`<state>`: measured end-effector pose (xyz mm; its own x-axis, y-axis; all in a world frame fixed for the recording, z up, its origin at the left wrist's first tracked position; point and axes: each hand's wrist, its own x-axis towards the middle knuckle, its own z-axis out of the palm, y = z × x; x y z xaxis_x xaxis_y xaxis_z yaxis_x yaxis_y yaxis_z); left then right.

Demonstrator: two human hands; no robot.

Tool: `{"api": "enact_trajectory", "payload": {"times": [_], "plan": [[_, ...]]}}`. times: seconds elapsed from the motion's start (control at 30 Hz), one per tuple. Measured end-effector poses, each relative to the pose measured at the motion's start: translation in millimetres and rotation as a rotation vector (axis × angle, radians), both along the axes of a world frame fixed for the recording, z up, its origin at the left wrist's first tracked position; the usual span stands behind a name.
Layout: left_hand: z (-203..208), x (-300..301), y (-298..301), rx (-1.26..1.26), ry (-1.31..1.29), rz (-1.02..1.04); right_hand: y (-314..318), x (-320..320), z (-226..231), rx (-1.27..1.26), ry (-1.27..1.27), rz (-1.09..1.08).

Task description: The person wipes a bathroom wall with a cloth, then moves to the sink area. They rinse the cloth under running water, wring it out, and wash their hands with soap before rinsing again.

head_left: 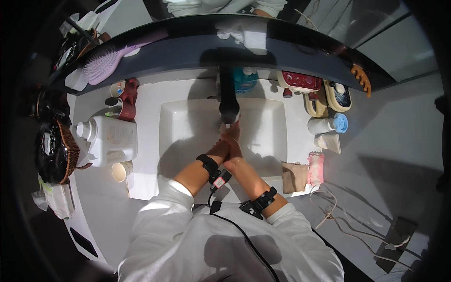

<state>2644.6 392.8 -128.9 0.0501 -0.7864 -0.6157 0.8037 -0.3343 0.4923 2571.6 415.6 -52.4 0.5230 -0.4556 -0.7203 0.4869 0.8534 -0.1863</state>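
Observation:
My left hand [222,144] and my right hand [234,136] meet and overlap beneath the spout of a black faucet [229,101], over the white rectangular sink [176,131]. Their skin looks wet. Most of the fingers are hidden where the hands cross, so I cannot make out how they are bent or whether anything lies between them. Both white sleeves are pushed up the forearms. A black band [206,164] with a small device circles my left wrist, and another black band [265,199] is on my right forearm.
Left of the sink stand a white jug [115,141], a paper cup [121,171] and red cups [128,110]. Behind are a teal bottle [245,80] and a dark shelf [178,54] with a lilac hairbrush [101,65]. Soap dishes [338,96], a tube [328,143], cloths [295,177] and cables [336,218] lie right.

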Motion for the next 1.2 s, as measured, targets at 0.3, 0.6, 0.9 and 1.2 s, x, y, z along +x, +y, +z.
{"api": "enact_trajectory", "payload": {"times": [0.3, 0.6, 0.9, 1.2], "plan": [[-12.7, -7.5, 46.6, -0.072, -0.668, 0.067, -22.2, 22.5, -76.1, 0.001, -0.338, 0.111], [42.5, 5.7, 98.6, 0.110, -1.292, -0.567, -65.4, 49.1, -82.5, -0.916, 0.809, 1.237], [86.7, 25.8, 81.6, 0.266, -0.138, -0.340, -82.4, 61.7, -85.0, -1.276, 1.157, 1.590], [81.0, -19.4, 47.2, 0.344, 0.326, -0.048, -62.4, 44.2, -121.1, -2.232, 1.199, 1.206]]}}
